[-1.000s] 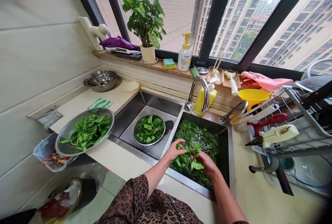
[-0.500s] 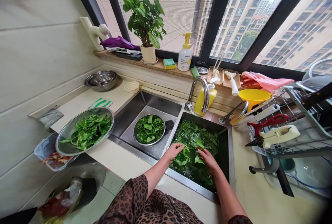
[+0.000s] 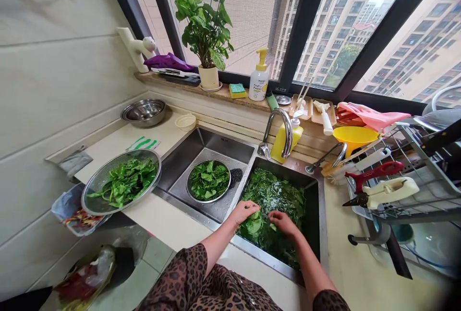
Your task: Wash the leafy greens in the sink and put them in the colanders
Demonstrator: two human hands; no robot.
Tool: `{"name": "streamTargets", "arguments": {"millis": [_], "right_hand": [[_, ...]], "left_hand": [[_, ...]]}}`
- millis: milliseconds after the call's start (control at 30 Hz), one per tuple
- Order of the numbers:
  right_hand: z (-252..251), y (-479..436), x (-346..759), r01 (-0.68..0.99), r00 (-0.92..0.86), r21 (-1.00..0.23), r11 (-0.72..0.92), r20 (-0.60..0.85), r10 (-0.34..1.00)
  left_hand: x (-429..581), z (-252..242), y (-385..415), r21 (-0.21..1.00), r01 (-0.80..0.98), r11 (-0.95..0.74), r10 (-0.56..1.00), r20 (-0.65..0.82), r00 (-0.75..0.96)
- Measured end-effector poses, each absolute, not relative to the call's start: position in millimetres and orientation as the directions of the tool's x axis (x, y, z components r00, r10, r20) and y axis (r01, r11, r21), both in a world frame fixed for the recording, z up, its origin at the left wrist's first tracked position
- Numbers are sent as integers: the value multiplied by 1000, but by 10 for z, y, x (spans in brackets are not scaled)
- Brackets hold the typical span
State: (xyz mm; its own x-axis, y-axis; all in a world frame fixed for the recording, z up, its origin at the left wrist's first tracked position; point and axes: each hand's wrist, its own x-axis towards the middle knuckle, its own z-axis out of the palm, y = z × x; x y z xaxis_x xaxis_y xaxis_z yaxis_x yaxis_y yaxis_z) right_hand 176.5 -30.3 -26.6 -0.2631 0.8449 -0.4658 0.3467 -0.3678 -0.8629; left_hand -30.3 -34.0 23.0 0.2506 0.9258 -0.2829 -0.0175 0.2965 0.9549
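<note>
greens point(image 3: 274, 199) lie soaking beneath the curled left hand point(image 3: 247, 212) and the loosely spread right hand point(image 3: 284, 223)

The leafy greens point(image 3: 277, 200) fill the right sink basin point(image 3: 314, 215), hiding its floor, and the water depth cannot be told. The palms of the left hand point(image 3: 248, 212) and the right hand point(image 3: 284, 223) face down, hidden from view, so any grip cannot be told. Greens hide the floor of the steel colander point(image 3: 126, 152) on the desk point(image 3: 173, 224). The scraps in the plastic-lined bin point(image 3: 65, 208) and the contents of the bag point(image 3: 86, 272) on the floor are too small or crumpled to tell. The near edge cuts off the leopard-print sleeve point(image 3: 173, 277); the right edge cuts off the dish rack point(image 3: 425, 167) and its knife point(image 3: 439, 136).
</note>
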Motion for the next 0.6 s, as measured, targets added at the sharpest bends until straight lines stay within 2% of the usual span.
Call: {"name": "streamTargets", "arguments": {"millis": [67,167,267,400,500,600], "right_hand": [[-105,-271,1869,120,-219,-887,-446,-462,860],[116,-297,1982,-256,-176,-818,-514,-484,857],[238,-344,2029,-444,-166,-753,-487,-464,870],[356,-382,2004,-538,-182,-718,-442,-413,892],[524,-411,1933,-506,-302,-701,-503,-403,864],[706,-435,1836,-426,-410,-724,-543,-380,829]], "left_hand": [[-290,236,-359,932,-101,348,914,-313,258],[-260,280,-392,882,-210,422,888,-357,290],[-218,386,-394,928,-155,338,916,-287,281],[-153,559,-353,996,28,85,968,-89,233],[-107,666,-333,996,93,-2,973,-20,231],[-62,746,-331,985,125,-119,952,77,297]]}}
